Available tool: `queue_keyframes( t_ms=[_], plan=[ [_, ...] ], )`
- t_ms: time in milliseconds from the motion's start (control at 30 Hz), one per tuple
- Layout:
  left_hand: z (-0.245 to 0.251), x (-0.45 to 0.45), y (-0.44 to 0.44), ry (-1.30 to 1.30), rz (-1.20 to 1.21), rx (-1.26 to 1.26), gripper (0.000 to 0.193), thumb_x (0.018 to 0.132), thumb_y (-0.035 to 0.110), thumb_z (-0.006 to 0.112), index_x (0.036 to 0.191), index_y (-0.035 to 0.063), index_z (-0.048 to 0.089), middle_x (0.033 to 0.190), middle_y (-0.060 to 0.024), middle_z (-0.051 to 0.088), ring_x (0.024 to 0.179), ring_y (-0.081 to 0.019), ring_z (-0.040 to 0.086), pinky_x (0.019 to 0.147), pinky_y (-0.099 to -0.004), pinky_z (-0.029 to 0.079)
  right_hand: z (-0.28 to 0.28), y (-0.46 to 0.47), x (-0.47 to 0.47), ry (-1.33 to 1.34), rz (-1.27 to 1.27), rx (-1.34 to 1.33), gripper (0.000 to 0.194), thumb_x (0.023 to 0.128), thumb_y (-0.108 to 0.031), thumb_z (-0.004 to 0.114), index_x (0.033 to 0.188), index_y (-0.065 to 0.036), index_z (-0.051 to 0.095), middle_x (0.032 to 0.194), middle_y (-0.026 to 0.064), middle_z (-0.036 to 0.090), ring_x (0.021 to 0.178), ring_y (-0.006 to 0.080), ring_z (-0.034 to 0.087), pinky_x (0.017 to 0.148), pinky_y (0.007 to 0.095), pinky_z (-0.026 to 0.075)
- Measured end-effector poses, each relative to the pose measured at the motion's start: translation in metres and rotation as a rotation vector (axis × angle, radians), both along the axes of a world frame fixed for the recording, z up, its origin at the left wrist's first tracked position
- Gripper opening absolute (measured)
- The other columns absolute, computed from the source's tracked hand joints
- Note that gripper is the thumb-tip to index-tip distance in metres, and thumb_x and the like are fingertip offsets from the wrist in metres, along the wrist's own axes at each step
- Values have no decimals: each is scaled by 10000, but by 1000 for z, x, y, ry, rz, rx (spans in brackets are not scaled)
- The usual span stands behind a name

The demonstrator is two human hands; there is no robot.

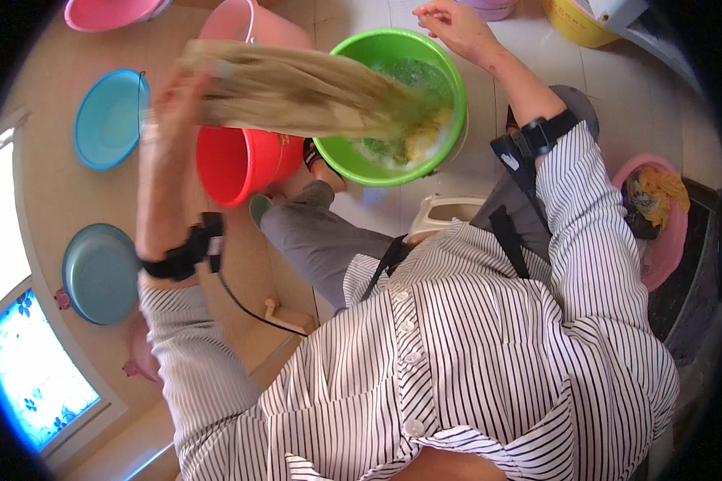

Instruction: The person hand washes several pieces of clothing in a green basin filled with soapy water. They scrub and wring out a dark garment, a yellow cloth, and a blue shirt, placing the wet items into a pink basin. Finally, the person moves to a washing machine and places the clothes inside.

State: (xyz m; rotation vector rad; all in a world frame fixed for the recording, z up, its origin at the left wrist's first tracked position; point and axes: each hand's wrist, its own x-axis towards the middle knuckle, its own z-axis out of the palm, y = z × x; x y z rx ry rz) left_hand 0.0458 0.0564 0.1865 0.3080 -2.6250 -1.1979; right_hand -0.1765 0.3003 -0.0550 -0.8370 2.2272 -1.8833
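Note:
My left hand point(183, 99), blurred, is raised at the left and grips one end of a wet khaki cloth point(295, 90). The cloth stretches across to a round green basin point(457, 129), and its lower end reaches the sudsy water point(412, 72) there. A yellowish bunch of fabric point(424, 141) shows among the foam; whether it belongs to the same cloth I cannot tell. Beyond the basin's far right rim, my right hand point(457, 30) is held up with bare, slightly curled fingers, touching nothing.
A red bucket point(222, 165) lies tipped beside a pink bucket point(277, 27) left of the basin. Blue point(111, 120) and grey-blue point(99, 273) basins are by the left wall. At right sits a pink tub point(668, 258) with fabric; a beige plastic stool point(424, 219) is beneath me.

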Motion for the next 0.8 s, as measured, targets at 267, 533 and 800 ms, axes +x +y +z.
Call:
queue_keyframes(
  t_ms=[267, 533, 800],
  plan=[
    [96, 10, -42, 156, 238, -218, 318, 910, 297, 540, 1108, 51, 577, 1002, -83, 603, 888, -155, 596, 686, -296, 521, 13, -2, 9, -41, -74, -12, 217, 803, -188, 612, 937, -23, 656, 820, 124, 671, 728, 183, 643, 683, 301, 508],
    [-196, -70, -31, -173, 30, -500, 349, 808, 240, 583, 1063, 4, 558, 835, -204, 634, 779, -354, 626, 689, -438, 483, 38, 6, 12, -109, -11, -53, 212, 812, -130, 567, 949, 12, 645, 832, 134, 671, 754, 181, 639, 699, 292, 500],
    [-376, -60, 26, -619, -97, -370, 287, 816, 190, 543, 1084, 100, 589, 953, -236, 615, 882, -389, 599, 762, -441, 480, 44, 2, 20, -98, 125, 42, 232, 839, -179, 569, 987, -9, 628, 878, 116, 666, 783, 192, 644, 715, 305, 510]
  ],
)
